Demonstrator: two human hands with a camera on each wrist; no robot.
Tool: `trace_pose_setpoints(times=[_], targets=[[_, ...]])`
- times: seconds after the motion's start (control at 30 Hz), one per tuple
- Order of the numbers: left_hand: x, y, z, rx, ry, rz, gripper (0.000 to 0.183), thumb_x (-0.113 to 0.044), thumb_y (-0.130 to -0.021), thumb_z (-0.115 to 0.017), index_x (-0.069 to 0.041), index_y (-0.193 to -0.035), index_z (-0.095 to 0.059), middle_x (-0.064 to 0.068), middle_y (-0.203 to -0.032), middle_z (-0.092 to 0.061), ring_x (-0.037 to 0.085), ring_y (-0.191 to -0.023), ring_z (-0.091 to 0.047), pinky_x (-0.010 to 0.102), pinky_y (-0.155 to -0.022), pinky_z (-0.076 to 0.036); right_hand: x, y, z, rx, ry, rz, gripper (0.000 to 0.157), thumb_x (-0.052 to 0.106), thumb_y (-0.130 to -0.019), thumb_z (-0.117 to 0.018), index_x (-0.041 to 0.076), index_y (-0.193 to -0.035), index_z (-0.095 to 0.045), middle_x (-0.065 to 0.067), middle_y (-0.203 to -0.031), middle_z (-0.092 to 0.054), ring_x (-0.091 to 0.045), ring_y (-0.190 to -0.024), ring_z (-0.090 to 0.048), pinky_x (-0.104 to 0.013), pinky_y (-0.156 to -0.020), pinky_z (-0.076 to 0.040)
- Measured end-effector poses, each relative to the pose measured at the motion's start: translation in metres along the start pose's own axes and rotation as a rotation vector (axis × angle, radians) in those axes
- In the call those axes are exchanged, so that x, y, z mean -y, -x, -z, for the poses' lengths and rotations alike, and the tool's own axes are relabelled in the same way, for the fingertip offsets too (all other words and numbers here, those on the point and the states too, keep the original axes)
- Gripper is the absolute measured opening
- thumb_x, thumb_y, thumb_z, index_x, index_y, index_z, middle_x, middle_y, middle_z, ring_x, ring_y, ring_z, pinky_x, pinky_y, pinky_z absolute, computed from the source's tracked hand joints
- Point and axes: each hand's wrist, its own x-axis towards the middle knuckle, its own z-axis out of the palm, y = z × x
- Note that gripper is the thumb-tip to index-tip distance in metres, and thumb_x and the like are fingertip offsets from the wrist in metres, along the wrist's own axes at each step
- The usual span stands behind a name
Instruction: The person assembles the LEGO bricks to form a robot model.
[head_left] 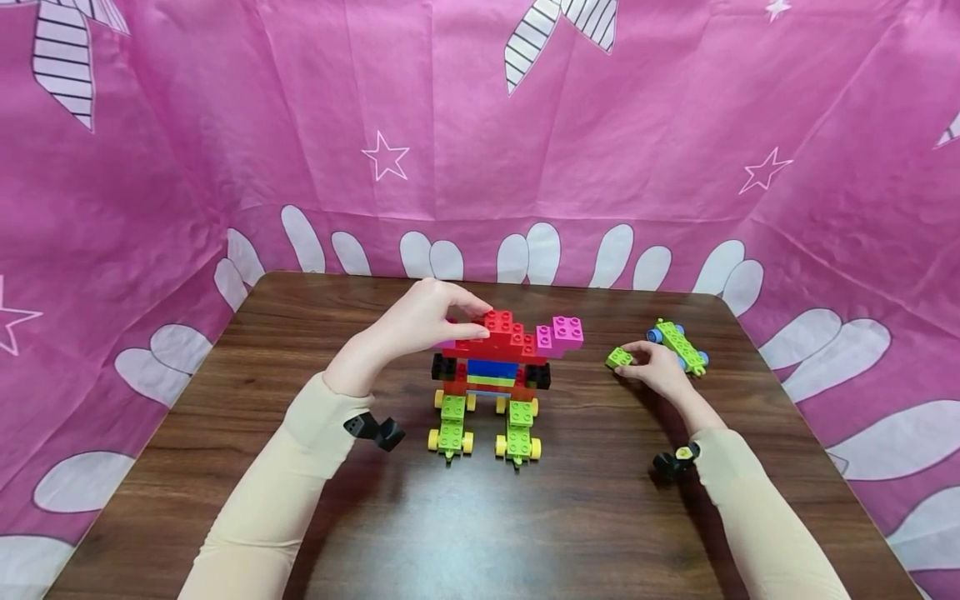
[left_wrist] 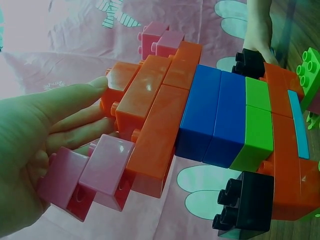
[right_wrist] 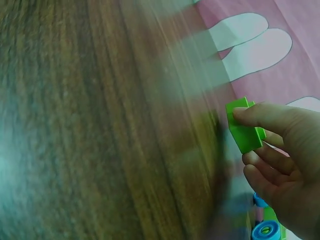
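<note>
A tall figure built of toy bricks (head_left: 492,369) stands on two green wheeled bases (head_left: 452,429) with yellow wheels. Its stepped red top carries pink bricks (head_left: 567,332) at the sides; blue, green and black bricks make up the middle. My left hand (head_left: 420,319) grips the red bricks at the top, thumb on one side and fingers on the other, seen closely in the left wrist view. Off to the right, my right hand (head_left: 656,368) pinches a small green brick (right_wrist: 243,127) between thumb and fingers.
Just beyond my right hand lies a green wheeled base (head_left: 680,344) with blue wheels. Everything stands on a dark wooden table (head_left: 600,517), with pink patterned cloth (head_left: 465,125) hanging behind it and at both sides.
</note>
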Motion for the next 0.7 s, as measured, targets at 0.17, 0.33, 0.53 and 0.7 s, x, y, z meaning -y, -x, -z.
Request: trace_pose_setpoints(times=[0.17, 0.33, 0.53, 0.7], targets=[[-0.001, 0.000, 0.000, -0.003, -0.013, -0.004, 0.035, -0.029, -0.085, -0.074, -0.011, -0.114, -0.072, 0.003, -0.110, -0.072, 0.015, -0.102, -0.066, 0.031, -0.088, -0.053, 0.008, -0.001, 0.003, -0.025, -0.019, 0.032, 0.045, 0.023, -0.084, -0.074, -0.001, -0.120, -0.061, -0.024, -0.108, -0.065, -0.034, -0.098, -0.060, -0.041, -0.081, -0.047], [-0.001, 0.000, 0.000, -0.001, -0.022, -0.008, 0.035, -0.030, -0.085, -0.074, -0.011, -0.114, -0.072, 0.003, -0.110, -0.072, 0.015, -0.103, -0.066, 0.032, -0.088, -0.053, 0.023, -0.004, 0.007, -0.040, -0.051, 0.044, 0.046, 0.023, -0.084, -0.074, -0.001, -0.121, -0.061, -0.022, -0.106, -0.065, -0.029, -0.095, -0.059, -0.036, -0.079, -0.047], [-0.001, 0.000, 0.000, 0.002, -0.021, -0.011, 0.035, -0.030, -0.085, -0.074, -0.011, -0.115, -0.072, 0.003, -0.111, -0.072, 0.016, -0.104, -0.066, 0.032, -0.089, -0.053, 0.043, -0.007, 0.012, -0.074, -0.105, 0.052, 0.046, 0.022, -0.084, -0.075, 0.000, -0.122, -0.061, -0.020, -0.108, -0.065, -0.023, -0.092, -0.058, -0.025, -0.075, -0.047], [-0.003, 0.001, 0.000, 0.011, -0.015, -0.010, 0.035, -0.029, -0.086, -0.074, -0.010, -0.116, -0.071, 0.003, -0.113, -0.072, 0.016, -0.105, -0.065, 0.032, -0.089, -0.053, 0.060, -0.008, 0.018, -0.111, -0.116, 0.096, 0.045, 0.023, -0.084, -0.076, 0.002, -0.122, -0.062, -0.018, -0.109, -0.066, -0.020, -0.091, -0.059, -0.017, -0.072, -0.045]])
